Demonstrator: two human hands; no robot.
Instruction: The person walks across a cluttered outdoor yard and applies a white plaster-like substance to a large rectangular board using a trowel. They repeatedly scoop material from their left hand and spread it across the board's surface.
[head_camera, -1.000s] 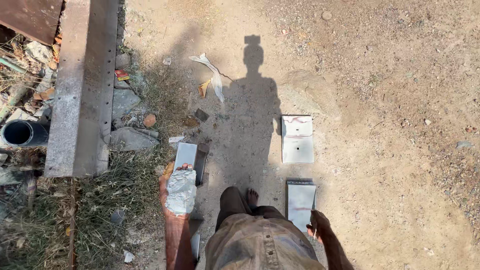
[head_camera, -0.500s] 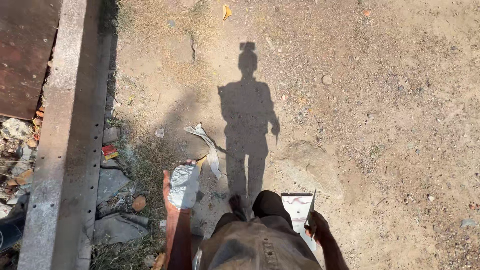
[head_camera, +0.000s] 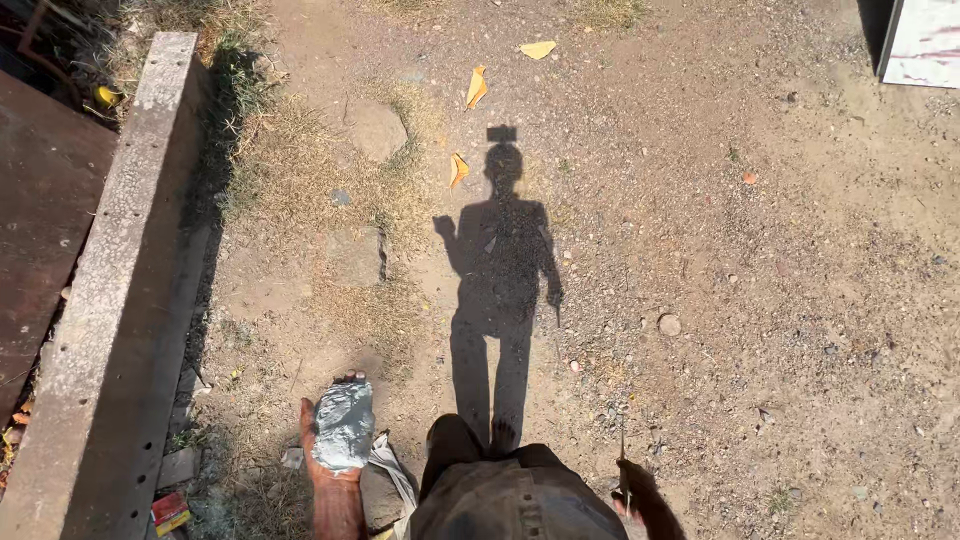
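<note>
1. The right hand (head_camera: 640, 495) is sitting at the bottom edge of the frame, right of centre, partly cut off and in shade; its fingers are closing around a thin dark upright tool (head_camera: 622, 462), whose kind is too small to make out.
2. The left hand (head_camera: 325, 455) is showing at the bottom of the frame, left of centre, palm up, fingers curling under and gripping a lumpy grey-white mass of wet putty-like material (head_camera: 343, 425); the forearm is running off the lower edge.
3. The person's brown trousers (head_camera: 515, 500) are filling the bottom centre, hiding the feet and the ground beneath.
4. A crumpled whitish scrap of cloth or plastic (head_camera: 390, 465) is lying just right of the left hand; its material is hard to tell.
5. The person's shadow (head_camera: 500, 270) is falling up the centre over coarse, gravelly brown dirt (head_camera: 760, 300).
6. A long rough grey concrete beam with small holes (head_camera: 110, 300) is running along the left side; a rusty brown metal sheet (head_camera: 40, 220) beside it is being cut off at the left edge.
7. Three yellow dry leaves (head_camera: 477, 87) are lying in the upper centre.
8. A white flat-sided panel (head_camera: 922, 42) is being cropped by the upper right corner.
9. A small red-and-yellow packet (head_camera: 170, 511) is lying at the lower left, by the beam.
</note>
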